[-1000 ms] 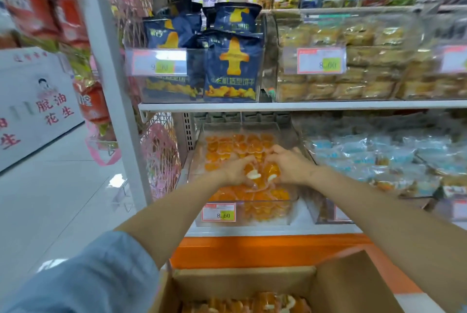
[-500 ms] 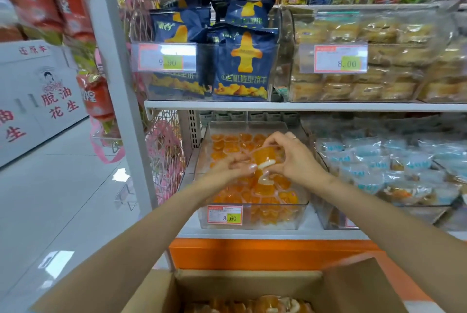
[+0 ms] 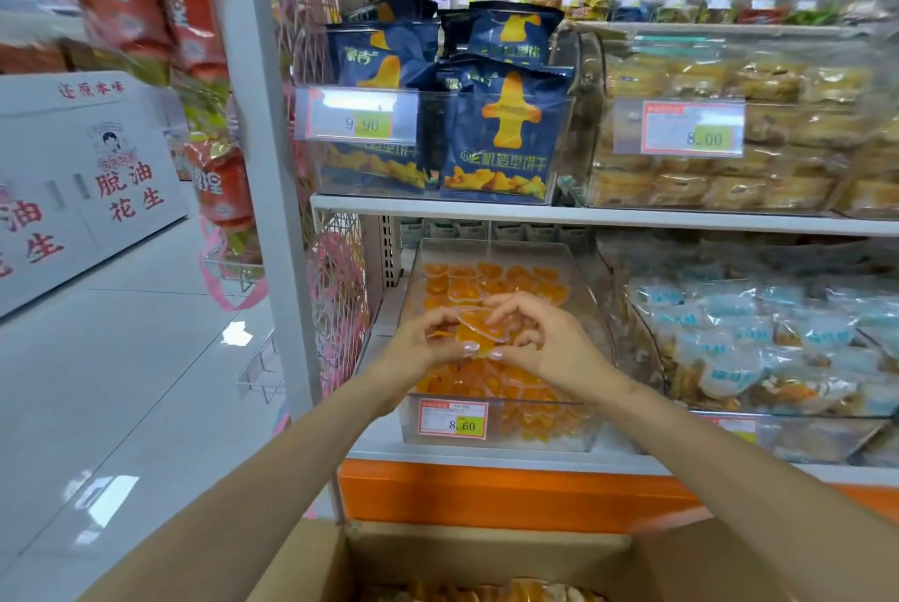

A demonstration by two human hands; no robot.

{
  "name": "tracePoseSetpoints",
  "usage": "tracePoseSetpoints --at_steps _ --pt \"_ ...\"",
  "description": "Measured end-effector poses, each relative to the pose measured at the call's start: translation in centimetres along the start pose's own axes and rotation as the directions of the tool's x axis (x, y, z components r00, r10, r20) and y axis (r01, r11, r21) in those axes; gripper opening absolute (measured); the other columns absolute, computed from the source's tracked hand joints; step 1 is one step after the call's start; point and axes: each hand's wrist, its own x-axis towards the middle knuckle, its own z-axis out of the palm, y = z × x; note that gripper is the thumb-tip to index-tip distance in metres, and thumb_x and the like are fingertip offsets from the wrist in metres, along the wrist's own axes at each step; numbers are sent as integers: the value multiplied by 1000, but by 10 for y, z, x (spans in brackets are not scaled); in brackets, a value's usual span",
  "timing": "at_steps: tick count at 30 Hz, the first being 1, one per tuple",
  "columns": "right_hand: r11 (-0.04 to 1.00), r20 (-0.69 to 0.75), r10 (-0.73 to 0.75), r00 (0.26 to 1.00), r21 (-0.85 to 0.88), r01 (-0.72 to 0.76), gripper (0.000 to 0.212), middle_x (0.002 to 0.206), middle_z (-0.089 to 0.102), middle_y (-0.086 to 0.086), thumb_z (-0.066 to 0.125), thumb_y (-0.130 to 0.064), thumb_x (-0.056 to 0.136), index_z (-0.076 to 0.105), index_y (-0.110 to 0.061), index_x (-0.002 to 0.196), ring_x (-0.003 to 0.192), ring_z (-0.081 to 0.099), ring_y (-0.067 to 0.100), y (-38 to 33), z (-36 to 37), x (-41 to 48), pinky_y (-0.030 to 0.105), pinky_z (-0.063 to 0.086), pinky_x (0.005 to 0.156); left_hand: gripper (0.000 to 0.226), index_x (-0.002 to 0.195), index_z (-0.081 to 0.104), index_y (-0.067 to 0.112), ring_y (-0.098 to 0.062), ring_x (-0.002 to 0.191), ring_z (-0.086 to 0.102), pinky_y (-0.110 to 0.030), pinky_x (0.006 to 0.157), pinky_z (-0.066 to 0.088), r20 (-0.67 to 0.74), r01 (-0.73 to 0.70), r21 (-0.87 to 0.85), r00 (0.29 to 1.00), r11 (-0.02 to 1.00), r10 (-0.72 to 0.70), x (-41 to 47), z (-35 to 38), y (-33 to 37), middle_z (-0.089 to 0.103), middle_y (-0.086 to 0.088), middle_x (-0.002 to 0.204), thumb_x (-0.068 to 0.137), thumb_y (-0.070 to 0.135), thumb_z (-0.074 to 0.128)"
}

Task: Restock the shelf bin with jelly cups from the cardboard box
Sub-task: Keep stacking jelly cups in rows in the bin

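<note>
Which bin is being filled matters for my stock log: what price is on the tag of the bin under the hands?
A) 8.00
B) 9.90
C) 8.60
C: the tag on the front of the clear bin, over which the left hand and right hand hold a jelly cup, reads 8.60.
</note>
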Motion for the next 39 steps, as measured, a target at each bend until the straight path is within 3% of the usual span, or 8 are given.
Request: tracePoseSetpoints --at_steps 3,7,14,20,28,32,35,39 --pt "998 48 48 998 37 -49 32 109 60 -5 77 -6 73 57 -25 89 72 57 4 -2 0 6 17 48 62 31 111 59 9 -12 83 54 -17 75 51 30 -25 64 999 998 23 -1 -7 -1 56 1 91 82 -2 64" --pt "988 112 55 992 -147 -38 53 100 50 -7 80 -20 72 56 -24 119 64 55 4 -2 1 23 16 47 61 34 114 58 8 -12 91 55 -11 73 48 -29 -84 308 995 948 98 2 -19 1 59 2 97 82 4 67" --pt "919 177 116 977 -393 -38 58 114 53 -1 78 -5 69 57 -31 116 94 54 15 15 -8 89 27 47 84 19 106 62 6 -11 88 53 -3 65 37 -339 -39 496 911 868 234 4 -52 -7 60 -4 105 87 8 61" --pt "836 486 99 869 -514 192 59 126 53 6 59 10 74 60 -22 124 122 47 20 25 19 100 35 37 103 19 104 59 10 -15 84 54 -25 76 45 -296 44 554 944 831 148 10 -49 -25 55 -8 114 86 11 64" --pt "869 446 223 867 -494 31 71 142 43 5 47 15 78 43 -22 138 132 40 18 25 40 98 29 38 105 21 110 57 10 -16 80 55 -22 72 41 -284 49 553 949 832 134 8 -47 -25 53 -6 119 90 6 57" --pt "837 315 335 888 -532 -127 71 143 39 3 73 -24 80 35 -19 141 131 38 19 23 35 93 30 36 104 23 112 57 11 -14 79 54 -21 74 41 -281 58 546 952 836 118 7 -47 -22 53 -6 121 90 6 57" --pt "683 165 388 907 -712 -163 78 135 44 4 65 -66 71 47 -19 131 127 38 25 24 45 87 38 34 104 23 112 57 11 -15 78 55 -22 75 42 -289 69 531 952 845 103 6 -46 -19 54 -7 120 90 4 56" --pt "624 84 343 936 -765 -160 76 132 49 5 61 -69 71 52 -17 126 124 42 27 29 63 85 42 29 105 36 124 47 9 -17 81 56 -28 78 46 -299 79 491 951 868 82 3 -44 -16 55 -4 116 90 5 57"
